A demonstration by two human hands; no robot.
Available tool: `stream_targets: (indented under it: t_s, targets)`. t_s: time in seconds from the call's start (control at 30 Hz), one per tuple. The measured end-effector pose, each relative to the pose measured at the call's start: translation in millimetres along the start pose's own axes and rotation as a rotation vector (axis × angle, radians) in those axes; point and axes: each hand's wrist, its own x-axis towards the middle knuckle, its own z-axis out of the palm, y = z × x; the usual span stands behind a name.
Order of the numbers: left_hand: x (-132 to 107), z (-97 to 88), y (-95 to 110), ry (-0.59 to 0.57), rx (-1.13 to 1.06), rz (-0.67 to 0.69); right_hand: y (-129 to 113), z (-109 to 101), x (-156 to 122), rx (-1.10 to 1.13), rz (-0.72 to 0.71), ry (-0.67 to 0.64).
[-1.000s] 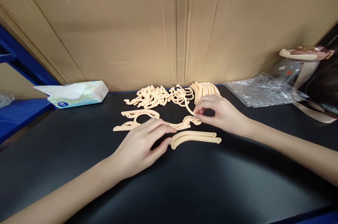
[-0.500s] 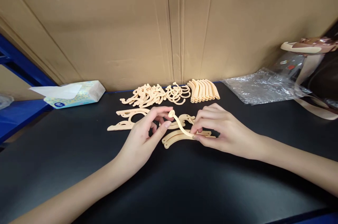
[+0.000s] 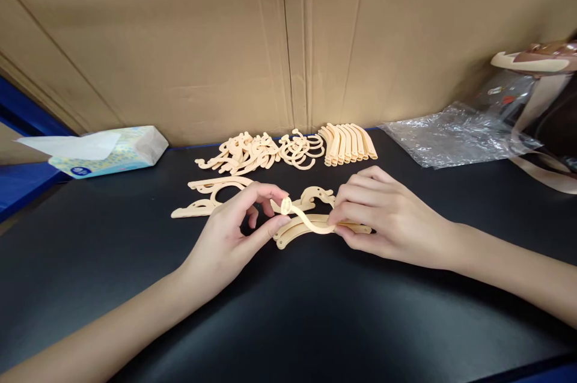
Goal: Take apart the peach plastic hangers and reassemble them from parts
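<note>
A beige plastic hanger hook (image 3: pixel 311 225) with a round disc at one end is held up between both hands. My left hand (image 3: pixel 241 223) has its thumb and forefinger closed at the disc end. My right hand (image 3: pixel 376 214) pinches the curved tip, its fingers hiding that end. Below and behind the hook lie curved beige hanger arms (image 3: pixel 288 237), partly covered. Another beige hanger piece (image 3: pixel 315 193) rests just beyond them. Left of these, more shaped hanger pieces (image 3: pixel 193 208) lie partly behind my left hand.
At the back of the black table (image 3: pixel 288 323) are a pile of beige hanger parts (image 3: pixel 252 154), loose hooks (image 3: pixel 301 151) and a row of hanger arms (image 3: pixel 347 145). A tissue pack (image 3: pixel 135 148) lies left, a clear plastic bag (image 3: pixel 451 136) right. Cardboard (image 3: pixel 202 40) stands behind.
The hook has tilted and turned, so its disc faces the camera more and sits lower. Both hands stay on it. The camera view has shifted slightly.
</note>
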Motion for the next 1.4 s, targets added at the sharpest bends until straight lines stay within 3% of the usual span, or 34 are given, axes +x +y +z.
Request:
stream_targets:
  t_s: [0.13, 0.27, 0.37, 0.6, 0.93, 1.4]
  targets:
    - [-1, -1.9, 2, -0.042, 0.037, 0.049, -1, 1, -1, -0.05, -0.025, -0.002]
    - [-5, -0.4, 7, -0.158, 0.066, 0.205, -3, 0, 0, -0.046, -0.031, -0.003]
    - [-8, 2.4, 9, -0.153, 0.094, 0.277, -5, -1, 1, -0.08, -0.054, -0.006]
    - [-8, 3.2, 4, -0.045, 0.186, 0.217, -3, -5, 1, -0.155, -0.052, 0.007]
    - [-9, 3.9, 4, -0.091, 0.309, 0.271, 3, -2, 1, -0.239, 0.031, 0.034]
    - [-9, 3.0, 7, -0.094, 0.405, 0.366, 3, -2, 2, -0.202, 0.003, 0.026]
